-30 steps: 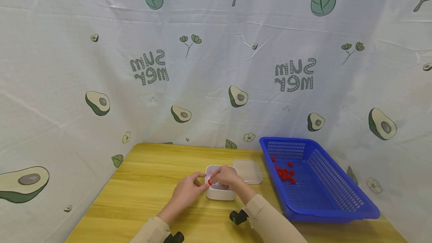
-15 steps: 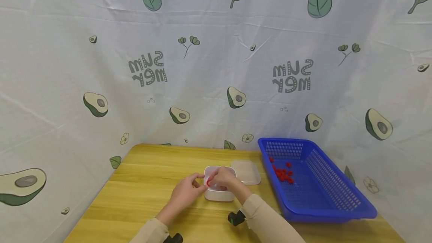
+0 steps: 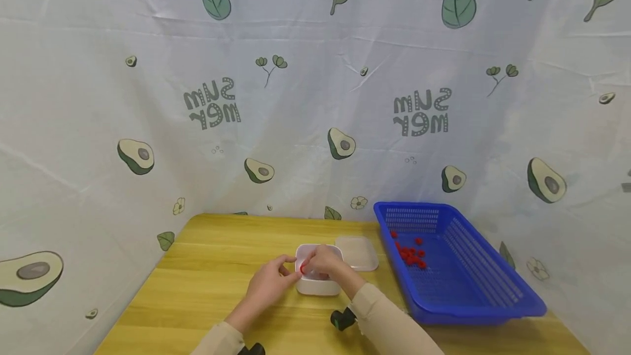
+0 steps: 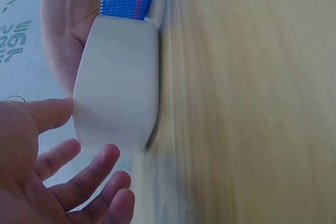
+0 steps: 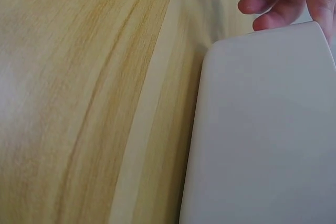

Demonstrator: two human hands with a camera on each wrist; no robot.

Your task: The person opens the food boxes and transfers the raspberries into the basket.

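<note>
In the head view a small white box (image 3: pixel 317 287) stands on the wooden table, uncovered. My right hand (image 3: pixel 322 261) reaches into it from the right and pinches a small red ring (image 3: pixel 303 270) near the left inner wall; its fingers partly hide the ring. My left hand (image 3: pixel 268 284) is at the box's left side, thumb and forefinger touching the rim. In the left wrist view the other fingers of the left hand (image 4: pixel 68 182) spread loosely beside the box (image 4: pixel 118 82). The right wrist view has mostly the box's outer wall (image 5: pixel 262 129), and the ring is hidden there.
A translucent lid (image 3: pixel 357 253) lies on the table right behind the box. Further right stands a blue perforated basket (image 3: pixel 473 289) with several red pieces (image 3: pixel 410 256) along its left side. A patterned white cloth (image 3: pixel 296 108) hangs behind the table (image 3: pixel 212 251).
The right fingers have closed in over the red ring, which shows less than before. Both hands and the box stay in place; the whole view shifts slightly.
</note>
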